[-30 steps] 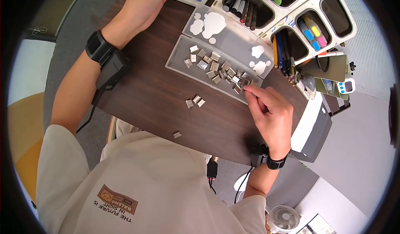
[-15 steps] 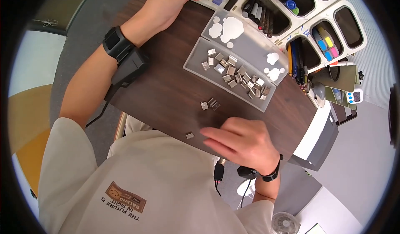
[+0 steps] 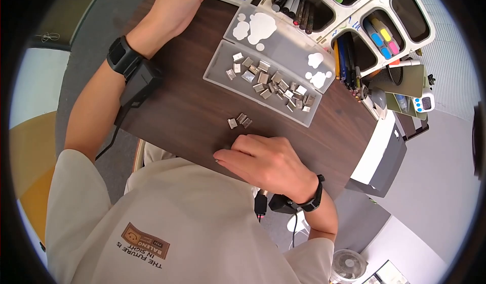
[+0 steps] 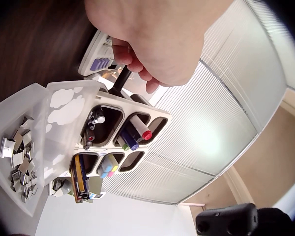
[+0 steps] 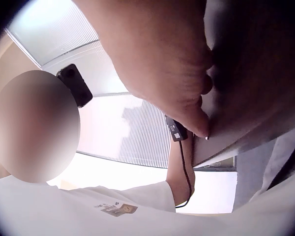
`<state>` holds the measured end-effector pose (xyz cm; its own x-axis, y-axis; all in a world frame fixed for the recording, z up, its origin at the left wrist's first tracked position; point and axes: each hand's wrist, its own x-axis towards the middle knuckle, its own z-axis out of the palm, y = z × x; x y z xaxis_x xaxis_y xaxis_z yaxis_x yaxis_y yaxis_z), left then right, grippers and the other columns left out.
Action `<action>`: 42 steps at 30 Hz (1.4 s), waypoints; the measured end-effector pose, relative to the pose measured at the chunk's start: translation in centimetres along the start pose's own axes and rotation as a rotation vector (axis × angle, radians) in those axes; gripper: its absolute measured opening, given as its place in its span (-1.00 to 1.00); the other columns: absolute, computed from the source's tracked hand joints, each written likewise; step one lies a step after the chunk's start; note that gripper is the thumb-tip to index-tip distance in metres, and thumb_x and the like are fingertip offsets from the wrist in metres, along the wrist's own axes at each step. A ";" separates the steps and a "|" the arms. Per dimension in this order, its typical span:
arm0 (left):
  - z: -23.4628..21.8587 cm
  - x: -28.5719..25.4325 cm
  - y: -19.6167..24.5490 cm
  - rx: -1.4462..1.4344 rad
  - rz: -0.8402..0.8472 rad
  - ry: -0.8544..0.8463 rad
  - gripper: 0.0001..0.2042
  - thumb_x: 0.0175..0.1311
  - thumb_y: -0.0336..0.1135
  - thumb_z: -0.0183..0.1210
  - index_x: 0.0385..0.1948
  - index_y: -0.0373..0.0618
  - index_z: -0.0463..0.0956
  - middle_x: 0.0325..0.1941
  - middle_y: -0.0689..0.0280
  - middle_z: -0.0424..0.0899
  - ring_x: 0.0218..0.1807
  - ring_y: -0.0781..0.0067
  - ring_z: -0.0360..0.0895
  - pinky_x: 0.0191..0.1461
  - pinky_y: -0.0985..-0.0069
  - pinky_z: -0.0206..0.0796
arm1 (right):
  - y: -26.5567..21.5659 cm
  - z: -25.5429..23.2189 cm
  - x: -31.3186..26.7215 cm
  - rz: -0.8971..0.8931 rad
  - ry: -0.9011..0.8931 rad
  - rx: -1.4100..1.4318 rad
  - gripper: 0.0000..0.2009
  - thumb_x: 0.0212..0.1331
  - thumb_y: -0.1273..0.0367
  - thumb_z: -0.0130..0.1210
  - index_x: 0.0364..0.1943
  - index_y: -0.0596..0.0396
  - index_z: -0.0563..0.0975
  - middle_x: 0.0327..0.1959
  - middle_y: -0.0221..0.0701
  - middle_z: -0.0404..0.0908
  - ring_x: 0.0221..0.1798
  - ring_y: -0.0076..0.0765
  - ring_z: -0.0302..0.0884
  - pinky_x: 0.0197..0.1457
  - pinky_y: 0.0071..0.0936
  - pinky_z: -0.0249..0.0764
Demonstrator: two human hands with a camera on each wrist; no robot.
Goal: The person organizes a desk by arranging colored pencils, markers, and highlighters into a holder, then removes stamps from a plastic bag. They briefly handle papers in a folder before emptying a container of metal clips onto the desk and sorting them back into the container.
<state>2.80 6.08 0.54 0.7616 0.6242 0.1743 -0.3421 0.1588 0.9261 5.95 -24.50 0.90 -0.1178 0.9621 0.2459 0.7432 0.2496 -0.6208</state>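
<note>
In the head view my right hand is at the near table edge, its thumb and forefinger pinching a small metal clip. Only a glint of that clip shows past the fingertips, and a pale bit of it in the right wrist view. A little group of silver clips lies on the table just beyond this hand. Farther back, a translucent plastic box with its lid laid back holds many more clips. My left hand is raised near the calculator, fingers loosely curled, partly cut off in the head view.
A white desk organizer with pens, markers and highlighters stands behind the box. To the right are a black-and-white device and a small white timer. The dark wooden table has a curved near edge by the person's shirt.
My right hand has left the right end of the box and come down to the near table edge, where it now pinches the lone clip. The left hand stays raised.
</note>
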 end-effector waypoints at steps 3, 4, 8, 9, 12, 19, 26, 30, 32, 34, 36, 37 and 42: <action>0.1 -0.1 0.0 0.004 0.009 -0.001 -0.68 0.65 -0.18 0.07 -0.27 -0.21 0.65 -0.57 0.48 0.48 -0.52 0.68 0.32 -0.38 0.66 0.16 | 0.0 -0.5 0.1 0.041 0.010 0.008 -0.85 0.11 0.42 0.44 -0.23 -0.02 0.73 -0.44 -0.50 0.49 -0.48 -0.40 0.54 -0.47 -0.41 0.51; 0.0 -0.1 0.0 0.004 0.009 -0.002 -0.68 0.65 -0.18 0.07 -0.27 -0.21 0.65 -0.57 0.48 0.48 -0.52 0.68 0.32 -0.38 0.66 0.16 | 0.0 -0.8 0.1 0.055 -0.003 0.005 -0.85 0.10 0.43 0.44 -0.24 -0.02 0.73 -0.44 -0.49 0.51 -0.47 -0.38 0.55 -0.46 -0.39 0.52; 0.0 0.0 0.0 0.009 0.014 -0.013 -0.68 0.66 -0.18 0.06 -0.26 -0.20 0.65 -0.57 0.48 0.48 -0.51 0.68 0.32 -0.38 0.66 0.15 | 0.5 -2.1 -0.2 0.084 0.046 -0.024 -0.84 0.08 0.46 0.46 -0.25 0.00 0.74 -0.45 -0.48 0.54 -0.48 -0.39 0.55 -0.46 -0.39 0.50; -0.1 -0.1 0.0 0.006 0.018 -0.009 -0.68 0.66 -0.18 0.06 -0.26 -0.20 0.65 -0.57 0.48 0.48 -0.51 0.68 0.31 -0.38 0.65 0.15 | 0.7 -2.7 -0.3 0.123 0.125 -0.020 -0.85 0.09 0.47 0.44 -0.26 0.00 0.72 -0.46 -0.48 0.53 -0.48 -0.41 0.56 -0.47 -0.40 0.49; 0.0 -0.1 0.1 0.008 0.028 -0.021 -0.68 0.66 -0.18 0.06 -0.27 -0.20 0.65 -0.57 0.48 0.48 -0.52 0.68 0.31 -0.38 0.66 0.15 | 0.8 -4.3 -0.2 0.245 0.272 -0.056 -0.85 0.08 0.50 0.45 -0.27 0.02 0.72 -0.47 -0.47 0.55 -0.50 -0.45 0.56 -0.48 -0.42 0.48; 0.0 0.0 0.0 0.006 0.027 -0.024 -0.68 0.66 -0.17 0.06 -0.27 -0.19 0.65 -0.57 0.49 0.47 -0.52 0.68 0.30 -0.39 0.65 0.14 | 2.1 -5.2 -0.9 0.500 0.407 -0.147 -0.85 0.11 0.53 0.46 -0.25 0.04 0.75 -0.52 -0.50 0.44 -0.56 -0.57 0.38 -0.50 -0.51 0.32; 0.1 -0.1 0.3 0.008 0.022 -0.005 -0.68 0.66 -0.18 0.07 -0.27 -0.20 0.65 -0.57 0.49 0.47 -0.52 0.69 0.31 -0.39 0.66 0.15 | 2.3 -4.9 -0.7 0.501 0.400 -0.189 -0.82 0.14 0.56 0.41 -0.19 0.03 0.76 -0.53 -0.49 0.42 -0.57 -0.56 0.36 -0.49 -0.50 0.34; 0.0 -0.1 0.2 -0.004 0.030 -0.028 -0.68 0.65 -0.18 0.08 -0.26 -0.20 0.66 -0.57 0.49 0.48 -0.52 0.69 0.32 -0.38 0.66 0.15 | 2.7 -4.8 -1.2 0.446 0.371 -0.152 -0.77 0.10 0.62 0.30 -0.19 0.02 0.77 -0.55 -0.46 0.43 -0.59 -0.52 0.37 -0.49 -0.49 0.35; 0.0 0.0 0.2 -0.001 0.024 -0.026 -0.68 0.65 -0.18 0.08 -0.26 -0.20 0.66 -0.56 0.49 0.48 -0.52 0.69 0.32 -0.38 0.66 0.15 | 2.7 -4.7 -1.2 0.442 0.350 -0.176 -0.75 0.08 0.63 0.27 -0.19 0.03 0.77 -0.55 -0.45 0.43 -0.60 -0.50 0.38 -0.50 -0.48 0.35; 0.1 -0.1 0.4 0.003 0.015 -0.021 -0.68 0.65 -0.18 0.08 -0.26 -0.20 0.66 -0.56 0.49 0.48 -0.52 0.69 0.32 -0.38 0.65 0.15 | 2.5 -4.7 -1.2 0.437 0.326 -0.197 -0.73 0.05 0.63 0.25 -0.19 0.03 0.77 -0.56 -0.44 0.43 -0.60 -0.48 0.38 -0.50 -0.47 0.35; 0.2 -0.3 0.6 0.008 0.020 -0.026 -0.68 0.65 -0.18 0.09 -0.27 -0.20 0.67 -0.57 0.49 0.48 -0.52 0.69 0.32 -0.38 0.65 0.16 | 2.2 -5.0 -1.3 0.408 0.340 -0.216 -0.71 0.02 0.64 0.24 -0.18 0.03 0.77 -0.55 -0.43 0.44 -0.61 -0.44 0.40 -0.50 -0.43 0.36; 0.2 -0.2 0.6 0.009 0.022 -0.023 -0.68 0.65 -0.18 0.09 -0.27 -0.20 0.67 -0.57 0.49 0.48 -0.52 0.69 0.32 -0.38 0.65 0.16 | 2.2 -5.0 -1.2 0.404 0.338 -0.215 -0.71 0.02 0.64 0.24 -0.18 0.03 0.77 -0.55 -0.43 0.44 -0.61 -0.44 0.40 -0.50 -0.43 0.36; 0.0 0.0 0.2 0.021 0.006 -0.017 -0.68 0.64 -0.16 0.10 -0.28 -0.19 0.68 -0.56 0.50 0.49 -0.51 0.70 0.33 -0.39 0.67 0.15 | 2.7 -4.7 -1.1 0.415 0.313 -0.283 -0.68 -0.01 0.65 0.22 -0.17 0.02 0.77 -0.57 -0.42 0.43 -0.61 -0.40 0.41 -0.50 -0.38 0.38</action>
<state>2.77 6.09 0.71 0.7685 0.6124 0.1854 -0.3351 0.1385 0.9319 11.15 -25.42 2.42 0.3884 0.8843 0.2592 0.8373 -0.2212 -0.5001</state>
